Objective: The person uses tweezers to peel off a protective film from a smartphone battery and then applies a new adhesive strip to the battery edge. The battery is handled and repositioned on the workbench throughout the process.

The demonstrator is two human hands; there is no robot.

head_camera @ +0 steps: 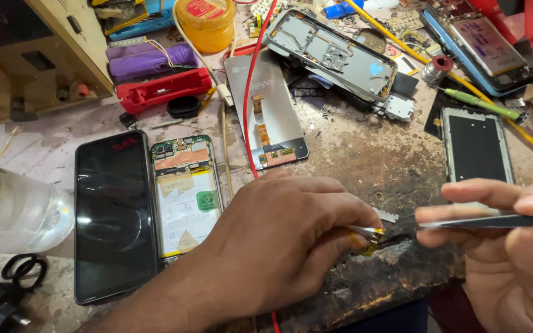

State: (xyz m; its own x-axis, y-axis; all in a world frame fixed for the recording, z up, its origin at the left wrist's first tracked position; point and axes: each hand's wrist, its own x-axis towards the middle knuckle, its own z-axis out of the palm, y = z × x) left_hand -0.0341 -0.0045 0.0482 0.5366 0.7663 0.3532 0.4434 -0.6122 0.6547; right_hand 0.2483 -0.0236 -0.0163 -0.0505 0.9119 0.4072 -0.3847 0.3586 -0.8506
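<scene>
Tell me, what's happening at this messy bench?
A person is working on phone parts at a worn workbench. The left hand pinches a small gold-coloured part at the bench's front edge, while the right hand holds thin dark tweezers pointed toward it. Beside the left hand lie an opened phone with its battery showing and a dark phone screen. More frames, screens and tools are scattered behind.

Bright, even light fills the scene; glare streaks the dark phone screen [115,216]; the near right hand [507,246] blurs softly.
</scene>
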